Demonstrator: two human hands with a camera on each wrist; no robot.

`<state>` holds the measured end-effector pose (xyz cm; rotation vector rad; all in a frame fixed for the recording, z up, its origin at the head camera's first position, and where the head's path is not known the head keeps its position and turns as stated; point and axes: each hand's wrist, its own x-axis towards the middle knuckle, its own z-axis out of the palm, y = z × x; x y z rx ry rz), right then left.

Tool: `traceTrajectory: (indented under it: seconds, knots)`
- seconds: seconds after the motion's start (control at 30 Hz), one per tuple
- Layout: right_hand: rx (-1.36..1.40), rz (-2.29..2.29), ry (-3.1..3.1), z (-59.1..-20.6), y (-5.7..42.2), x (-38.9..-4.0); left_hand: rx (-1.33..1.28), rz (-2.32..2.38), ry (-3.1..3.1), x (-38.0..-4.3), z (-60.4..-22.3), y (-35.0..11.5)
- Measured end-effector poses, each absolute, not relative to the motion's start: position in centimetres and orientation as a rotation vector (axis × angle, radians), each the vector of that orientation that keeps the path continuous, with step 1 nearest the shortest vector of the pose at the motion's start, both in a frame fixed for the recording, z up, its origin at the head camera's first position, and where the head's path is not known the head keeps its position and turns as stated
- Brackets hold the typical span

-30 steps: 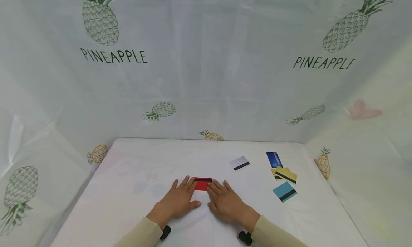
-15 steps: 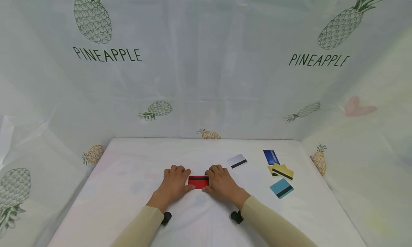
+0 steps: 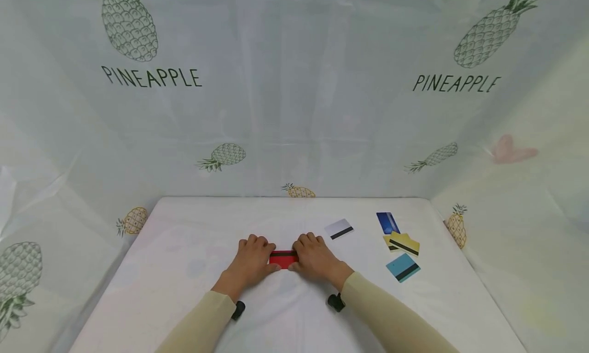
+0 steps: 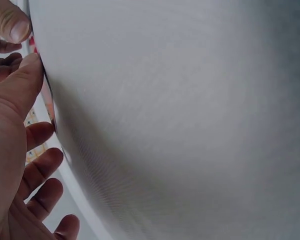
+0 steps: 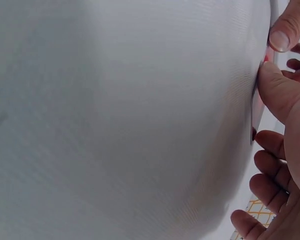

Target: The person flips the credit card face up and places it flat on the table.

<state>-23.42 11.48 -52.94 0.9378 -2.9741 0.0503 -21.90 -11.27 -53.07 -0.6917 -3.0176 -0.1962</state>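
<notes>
A red card (image 3: pixel 281 261) with a black stripe lies near the middle of the white table, between both hands in the head view. My left hand (image 3: pixel 250 259) pinches its left end, thumb at the near edge and curled fingers at the far edge. At the right end my right hand (image 3: pixel 316 258) grips it the same way. Each wrist view looks low across the cloth. In the left one, the left hand (image 4: pixel 12 125) has its thumb at the card's edge, most of the card hidden. In the right one, the right hand (image 5: pixel 290 115) shows similarly.
Right of the hands lies a white striped card (image 3: pixel 339 228). Farther right are a blue card (image 3: pixel 388 223), two overlapping yellow cards (image 3: pixel 406 244) and a teal card (image 3: pixel 403 267). A pineapple-print curtain (image 3: pixel 294 102) hangs behind the table.
The hands lay flat with straight fingers at the card's ends; they then curled, thumbs moving to its near edge and fingertips to its far edge. Other cards stay put; the head view shifts slightly.
</notes>
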Motion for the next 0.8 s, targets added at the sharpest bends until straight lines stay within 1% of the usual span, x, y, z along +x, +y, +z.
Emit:
traceTrajectory:
  seconds: [0.47, 0.8]
  knots:
    - [0.938, 0.124, -2.959, -53.09, 11.86, -23.93, -0.724, -0.174, -2.966, -21.91, -53.34, -11.07]
    - [1.008, 0.09, -2.82, -53.77, 11.86, -23.69, -0.767, -0.241, -2.914, -21.94, -52.91, -11.27]
